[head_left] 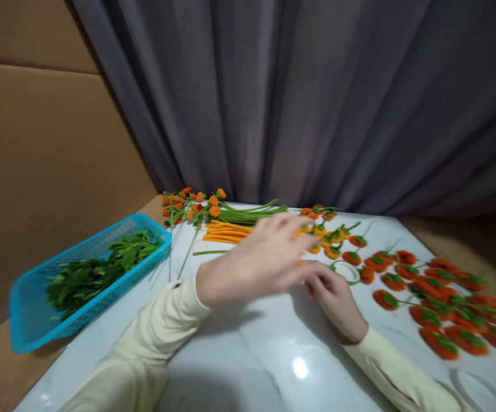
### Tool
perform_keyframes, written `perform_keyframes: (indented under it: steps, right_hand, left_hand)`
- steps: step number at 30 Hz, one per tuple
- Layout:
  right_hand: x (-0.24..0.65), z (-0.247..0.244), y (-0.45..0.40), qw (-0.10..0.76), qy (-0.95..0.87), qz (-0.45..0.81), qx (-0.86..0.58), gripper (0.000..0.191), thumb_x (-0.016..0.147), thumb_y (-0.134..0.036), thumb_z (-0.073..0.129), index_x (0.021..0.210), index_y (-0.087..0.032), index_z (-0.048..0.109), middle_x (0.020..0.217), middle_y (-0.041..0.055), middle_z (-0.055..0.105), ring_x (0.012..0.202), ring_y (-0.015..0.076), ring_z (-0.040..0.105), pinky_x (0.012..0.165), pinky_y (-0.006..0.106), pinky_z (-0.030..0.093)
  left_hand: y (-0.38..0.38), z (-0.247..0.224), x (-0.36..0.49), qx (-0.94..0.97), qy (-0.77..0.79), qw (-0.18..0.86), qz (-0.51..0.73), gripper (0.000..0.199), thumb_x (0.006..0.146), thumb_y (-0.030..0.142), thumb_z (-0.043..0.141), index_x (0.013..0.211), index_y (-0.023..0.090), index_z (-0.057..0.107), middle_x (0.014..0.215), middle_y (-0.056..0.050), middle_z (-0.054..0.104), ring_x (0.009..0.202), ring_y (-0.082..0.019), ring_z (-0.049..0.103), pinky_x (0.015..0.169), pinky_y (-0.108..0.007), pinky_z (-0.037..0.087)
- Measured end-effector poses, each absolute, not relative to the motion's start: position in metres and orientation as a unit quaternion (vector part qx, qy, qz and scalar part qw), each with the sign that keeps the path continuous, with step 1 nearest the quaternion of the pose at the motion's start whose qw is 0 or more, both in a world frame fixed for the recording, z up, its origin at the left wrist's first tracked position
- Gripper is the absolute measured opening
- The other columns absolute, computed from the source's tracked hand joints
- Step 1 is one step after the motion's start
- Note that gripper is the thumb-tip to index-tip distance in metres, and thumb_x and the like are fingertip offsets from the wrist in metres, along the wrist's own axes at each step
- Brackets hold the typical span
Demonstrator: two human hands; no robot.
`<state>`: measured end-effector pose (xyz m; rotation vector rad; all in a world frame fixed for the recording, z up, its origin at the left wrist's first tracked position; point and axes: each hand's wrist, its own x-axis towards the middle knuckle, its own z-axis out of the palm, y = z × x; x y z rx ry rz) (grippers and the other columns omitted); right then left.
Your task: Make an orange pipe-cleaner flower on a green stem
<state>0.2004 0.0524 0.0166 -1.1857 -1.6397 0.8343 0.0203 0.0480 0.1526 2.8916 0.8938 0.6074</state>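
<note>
My left hand [260,257] is raised over the middle of the table, blurred by motion, with its fingers stretched forward and apart. Its thumb side meets my right hand [334,297], whose fingers are curled together in a pinch. What the right fingers hold, if anything, is hidden. Beyond the left hand lie orange-yellow pipe-cleaner strips [226,232] and a bundle of green stems [248,215], both partly covered by it. Small yellow-orange flowers [331,250] with green bases sit just past the fingers. Close to the right hand is a roll of pale tape with a green edge [346,271].
A blue basket [33,343] of green leaves [102,274] stands at left. Finished-looking orange flowers on stems [213,201] lie at the back left. Many larger orange flower heads [441,303] spread over the right side. A grey curtain [265,103] hangs behind the white table [248,366].
</note>
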Motion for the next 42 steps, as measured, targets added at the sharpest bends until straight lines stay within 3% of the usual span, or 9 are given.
perform_keyframes:
  steps: [2, 5, 7, 9, 13, 18, 22, 29, 42]
  right_hand:
    - [0.206, 0.027, 0.049, 0.465, -0.721, 0.228, -0.461, 0.024, 0.089, -0.038, 0.046, 0.082, -0.017, 0.057, 0.067, 0.0035, 0.056, 0.056, 0.0153, 0.050, 0.056, 0.026, 0.040]
    - [0.213, 0.041, 0.045, 0.449, -0.794, 0.052, -0.407, 0.017, 0.093, -0.025, 0.040, 0.094, -0.017, 0.055, 0.080, 0.0069, 0.060, 0.069, 0.0173, 0.057, 0.062, 0.027, 0.043]
    - [0.216, 0.048, 0.043, 0.428, -0.813, 0.008, -0.395, 0.016, 0.093, -0.021, 0.039, 0.095, -0.017, 0.054, 0.082, 0.0073, 0.061, 0.073, 0.0176, 0.057, 0.064, 0.027, 0.043]
    - [0.216, 0.054, 0.041, 0.410, -0.821, 0.033, -0.395, 0.014, 0.093, -0.020, 0.040, 0.093, -0.017, 0.054, 0.081, 0.0067, 0.061, 0.072, 0.0168, 0.057, 0.064, 0.026, 0.043]
    - [0.215, 0.063, 0.039, 0.368, -0.809, 0.175, -0.423, 0.009, 0.088, -0.024, 0.051, 0.088, -0.016, 0.055, 0.075, 0.0042, 0.061, 0.061, 0.0138, 0.055, 0.056, 0.023, 0.043]
    - [0.214, 0.066, 0.038, 0.310, -0.794, 0.309, -0.422, 0.008, 0.086, -0.023, 0.052, 0.087, -0.016, 0.055, 0.066, 0.0007, 0.061, 0.054, 0.0116, 0.055, 0.053, 0.021, 0.043]
    - [0.218, 0.069, 0.036, 0.311, -0.821, 0.235, -0.416, 0.006, 0.086, -0.017, 0.051, 0.085, -0.016, 0.056, 0.064, 0.0000, 0.060, 0.055, 0.0115, 0.054, 0.055, 0.021, 0.041]
    - [0.224, 0.068, 0.035, 0.317, -0.857, 0.102, -0.394, 0.027, 0.080, -0.001, 0.034, 0.092, -0.015, 0.054, 0.080, 0.0064, 0.062, 0.071, 0.0157, 0.059, 0.062, 0.024, 0.044]
    - [0.226, 0.065, 0.035, 0.262, -0.886, 0.016, -0.382, 0.037, 0.073, 0.006, 0.033, 0.100, -0.012, 0.050, 0.081, 0.0086, 0.061, 0.070, 0.0170, 0.057, 0.061, 0.026, 0.045]
  left_hand:
    - [0.074, 0.143, 0.010, 0.906, 0.365, 0.080, 0.199, 0.042, 0.088, 0.047, 0.039, 0.112, 0.016, 0.054, 0.119, -0.012, 0.053, 0.116, -0.026, 0.042, 0.097, -0.042, 0.034]
    - [0.098, 0.129, 0.000, 0.893, 0.358, 0.250, 0.111, 0.044, 0.088, 0.050, 0.035, 0.097, 0.015, 0.060, 0.095, -0.006, 0.063, 0.089, -0.019, 0.056, 0.081, -0.029, 0.042]
    - [0.101, 0.121, -0.002, 0.876, 0.330, 0.345, 0.063, 0.047, 0.091, 0.046, 0.030, 0.079, 0.014, 0.061, 0.072, -0.002, 0.062, 0.068, -0.014, 0.056, 0.067, -0.022, 0.042]
    - [0.096, 0.115, -0.002, 0.871, 0.317, 0.369, 0.062, 0.044, 0.091, 0.042, 0.033, 0.071, 0.013, 0.060, 0.063, 0.000, 0.058, 0.059, -0.011, 0.051, 0.059, -0.019, 0.039]
    - [0.082, 0.103, -0.003, 0.881, 0.351, 0.294, 0.121, 0.035, 0.090, 0.032, 0.039, 0.072, 0.012, 0.062, 0.064, 0.000, 0.059, 0.061, -0.011, 0.053, 0.061, -0.019, 0.038]
    - [0.073, 0.089, -0.007, 0.907, 0.308, 0.227, 0.176, 0.028, 0.091, 0.031, 0.040, 0.102, 0.018, 0.062, 0.090, -0.004, 0.066, 0.080, -0.014, 0.059, 0.071, -0.022, 0.042]
    - [0.072, 0.088, -0.013, 0.903, 0.327, 0.195, 0.200, 0.032, 0.089, 0.037, 0.044, 0.113, 0.020, 0.057, 0.106, -0.006, 0.063, 0.091, -0.017, 0.058, 0.079, -0.025, 0.043]
    - [0.076, 0.093, -0.024, 0.902, 0.345, 0.220, 0.141, 0.030, 0.092, 0.032, 0.036, 0.086, 0.017, 0.062, 0.073, -0.001, 0.063, 0.066, -0.012, 0.057, 0.062, -0.020, 0.040]
    - [0.067, 0.083, -0.018, 0.936, 0.271, 0.163, 0.152, 0.029, 0.088, 0.015, 0.033, 0.101, 0.018, 0.059, 0.076, -0.002, 0.057, 0.069, -0.013, 0.052, 0.064, -0.021, 0.039]
